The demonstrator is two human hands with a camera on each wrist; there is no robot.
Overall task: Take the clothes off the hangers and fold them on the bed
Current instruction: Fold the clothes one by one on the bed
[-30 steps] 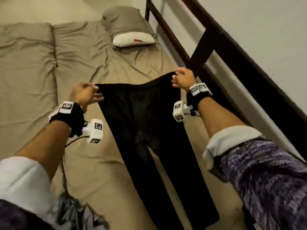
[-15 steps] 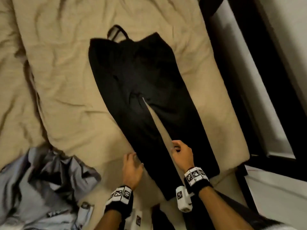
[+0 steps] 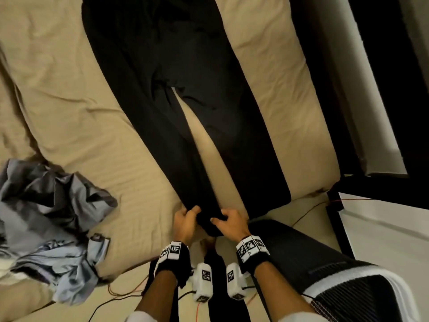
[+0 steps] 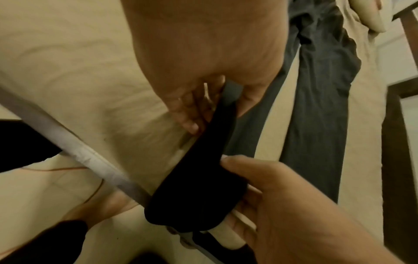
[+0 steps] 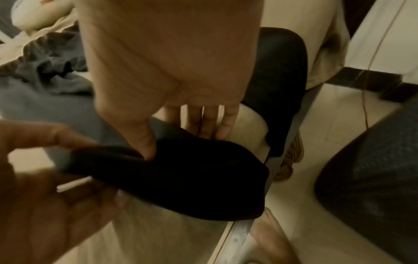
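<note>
Black trousers [image 3: 176,89] are laid flat along the bed [image 3: 69,112], legs toward its near edge. The hem of one leg is pinched at that edge by the left hand [image 3: 185,220] and the right hand [image 3: 228,221], fingers curled round the cloth. If the hem is lifted unevenly, the leg may be twisted or dragged, and the trousers may be pulled off the edge.

This was a bedroom in a home. A bed [image 3: 69,94] with a wrinkled tan sheet filled the view; a dark bed frame [image 3: 334,198] ran along its right side, and crumpled grey clothes [image 3: 51,205] lay at its near-left corner.
</note>
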